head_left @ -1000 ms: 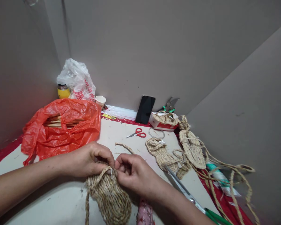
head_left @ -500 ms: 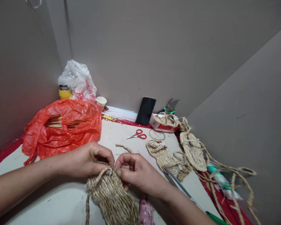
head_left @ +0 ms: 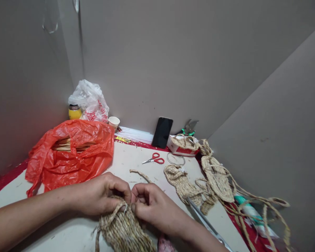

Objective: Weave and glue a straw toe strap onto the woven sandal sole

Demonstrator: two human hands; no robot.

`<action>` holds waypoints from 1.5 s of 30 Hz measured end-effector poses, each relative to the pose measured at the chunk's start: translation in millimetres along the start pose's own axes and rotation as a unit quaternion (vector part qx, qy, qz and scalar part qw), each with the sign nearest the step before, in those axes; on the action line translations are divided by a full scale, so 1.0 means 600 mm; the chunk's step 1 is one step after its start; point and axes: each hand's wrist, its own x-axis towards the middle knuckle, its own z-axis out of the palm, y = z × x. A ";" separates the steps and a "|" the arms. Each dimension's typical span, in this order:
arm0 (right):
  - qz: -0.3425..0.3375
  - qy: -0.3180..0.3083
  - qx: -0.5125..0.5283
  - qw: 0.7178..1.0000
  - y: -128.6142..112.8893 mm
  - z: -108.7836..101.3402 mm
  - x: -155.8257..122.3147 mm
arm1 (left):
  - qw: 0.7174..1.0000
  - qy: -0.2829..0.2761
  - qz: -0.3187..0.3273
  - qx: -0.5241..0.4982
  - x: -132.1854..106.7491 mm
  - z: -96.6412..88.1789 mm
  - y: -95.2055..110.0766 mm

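A woven straw sole (head_left: 127, 229), thickly braided in tan and brown, stands at the bottom middle with its upper end toward me and the hands. My left hand (head_left: 105, 194) is closed on that upper end, thumb in front and fingers behind. A short white thread (head_left: 125, 208) sticks out of the straw beside the left thumb. My right hand (head_left: 153, 206) is pinched at the same edge, its fingertips almost meeting the left ones. What lies inside the right pinch is too small to make out. A loose straw strand hangs from the sole's left side.
Red-handled scissors (head_left: 155, 159), a wire ring (head_left: 175, 159) and another straw sole (head_left: 180, 182) lie beyond the hands. Long shears (head_left: 207, 220) lie by the right forearm. A red plastic bag (head_left: 94, 164) sits left; a phone (head_left: 162, 133) leans on the back wall.
The whole view has tilted upward, so everything sits lower in the picture. Both hands keep their grip at the sole's upper edge, with only slight finger movement.
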 end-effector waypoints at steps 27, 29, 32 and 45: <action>-0.005 -0.011 0.094 0.995 0.011 -0.008 0.016 | 0.976 0.099 -0.053 -0.185 0.011 0.018 0.001; -0.002 -0.014 0.105 0.994 0.011 -0.007 0.016 | 0.979 0.103 -0.051 -0.167 0.011 0.017 0.001; 0.000 -0.022 0.115 0.993 0.007 -0.007 0.014 | 0.983 0.104 -0.052 -0.145 0.009 0.017 -0.001; -0.022 0.027 0.024 0.999 0.011 0.003 0.014 | 0.989 0.096 -0.039 -0.103 0.011 0.016 -0.003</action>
